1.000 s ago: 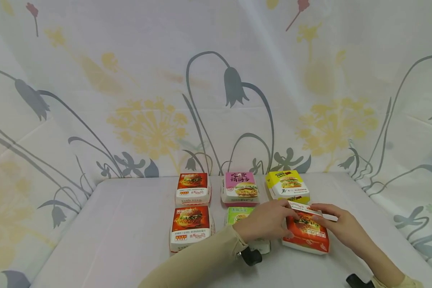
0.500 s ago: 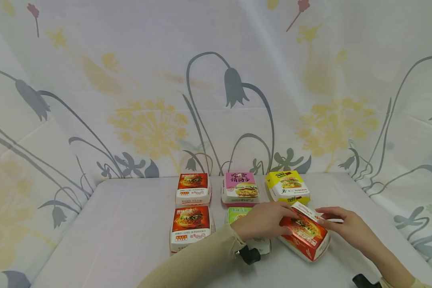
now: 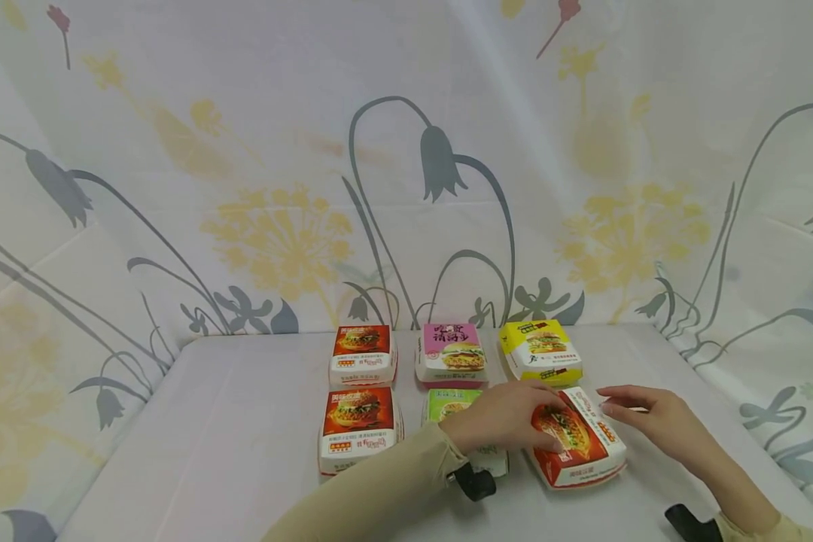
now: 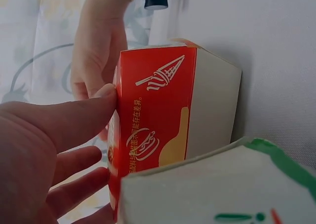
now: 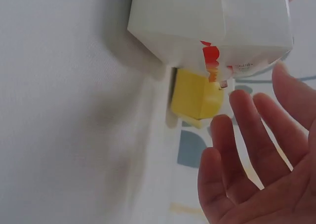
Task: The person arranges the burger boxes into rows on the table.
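A red and white burger box [image 3: 579, 433] sits turned askew on the table at the front right of the group. My left hand [image 3: 504, 415] lies over its left side, fingers and thumb nearly straight on the printed lid. In the left wrist view the thumb touches an edge of the box's red side [image 4: 160, 105]. Just off the right side of the box is my right hand [image 3: 657, 425], with fingers extended and nothing held. The right wrist view has those fingers [image 5: 261, 145] spread beside the white side of the box [image 5: 187, 21].
A green and white box [image 3: 447, 400] is partly hidden under my left forearm. Two red boxes [image 3: 364, 354] stand to the left, one behind the other. Behind are a purple box [image 3: 454, 354] and a yellow box [image 3: 540, 350]. Flowered cloth [image 3: 393, 226] hangs at the back.
The front right red box has turned clockwise, its white strip swinging from the far side to the right. My right hand has shifted slightly right, away from it; the left has stayed on it.
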A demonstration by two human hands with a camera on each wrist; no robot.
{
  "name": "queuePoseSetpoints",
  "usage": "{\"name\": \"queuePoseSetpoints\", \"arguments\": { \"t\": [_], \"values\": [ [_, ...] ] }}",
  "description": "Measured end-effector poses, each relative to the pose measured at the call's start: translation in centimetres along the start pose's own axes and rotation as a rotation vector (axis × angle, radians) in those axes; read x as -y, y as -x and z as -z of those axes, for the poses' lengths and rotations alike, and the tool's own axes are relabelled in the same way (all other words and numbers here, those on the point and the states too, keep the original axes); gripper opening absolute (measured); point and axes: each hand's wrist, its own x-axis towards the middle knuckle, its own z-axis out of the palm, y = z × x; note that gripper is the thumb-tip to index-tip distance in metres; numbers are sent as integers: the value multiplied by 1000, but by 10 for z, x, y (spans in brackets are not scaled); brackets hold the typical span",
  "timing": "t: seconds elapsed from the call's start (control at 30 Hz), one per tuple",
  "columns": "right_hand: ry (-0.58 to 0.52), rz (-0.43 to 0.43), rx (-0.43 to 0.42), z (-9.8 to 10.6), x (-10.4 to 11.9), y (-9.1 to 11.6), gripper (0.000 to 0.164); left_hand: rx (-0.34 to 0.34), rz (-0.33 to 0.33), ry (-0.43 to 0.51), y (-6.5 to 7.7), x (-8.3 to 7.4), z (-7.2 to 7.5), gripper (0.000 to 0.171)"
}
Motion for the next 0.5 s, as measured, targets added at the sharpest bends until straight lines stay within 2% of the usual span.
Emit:
{"name": "queuePoseSetpoints", "arguments": {
  "t": [0.13, 0.3, 0.4, 0.5],
  "values": [
    [-107, 38, 61, -3, 1, -7, 56, 4, -1, 1, 0, 0, 0, 52],
    [-251, 90, 154, -10, 5, -13, 55, 26, 5, 11, -2, -1, 1, 51],
    [-278, 114, 181, -14, 8, -15, 53, 32, 0, 28, -2, -1, 1, 50],
    [-262, 137, 190, -16, 9, -15, 50, 27, -6, 42, -2, -1, 1, 50]
  ]
}}
